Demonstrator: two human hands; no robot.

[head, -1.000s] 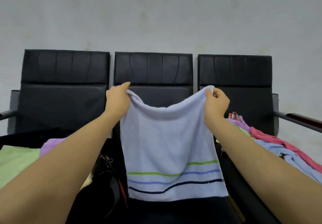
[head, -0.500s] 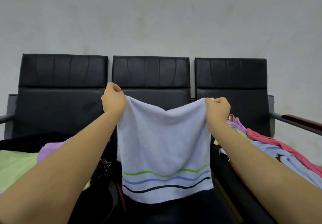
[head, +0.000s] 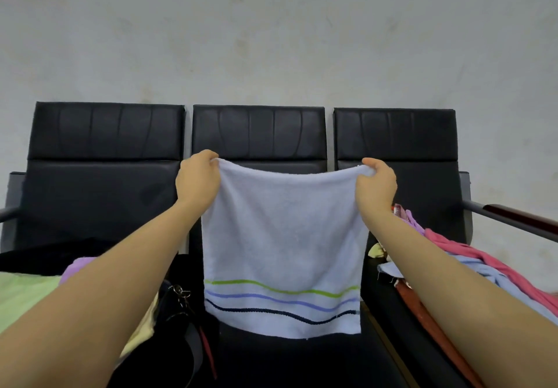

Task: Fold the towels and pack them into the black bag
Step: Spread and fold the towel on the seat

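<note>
A pale blue towel with green, violet and dark stripes near its lower edge hangs spread in the air over the middle seat. My left hand pinches its top left corner and my right hand pinches its top right corner. The black bag lies at the lower left, partly under my left forearm, with a metal clip showing. Folded green and lilac towels lie at the left. A heap of unfolded pink and blue towels covers the right seat.
Three joined black padded chairs stand against a grey wall. A dark armrest juts out at the right and another at the far left. The middle seat is bare below the hanging towel.
My hands have drawn further apart, pulling the towel's top edge from a sagging curve to nearly straight. The towel now hangs flatter.
</note>
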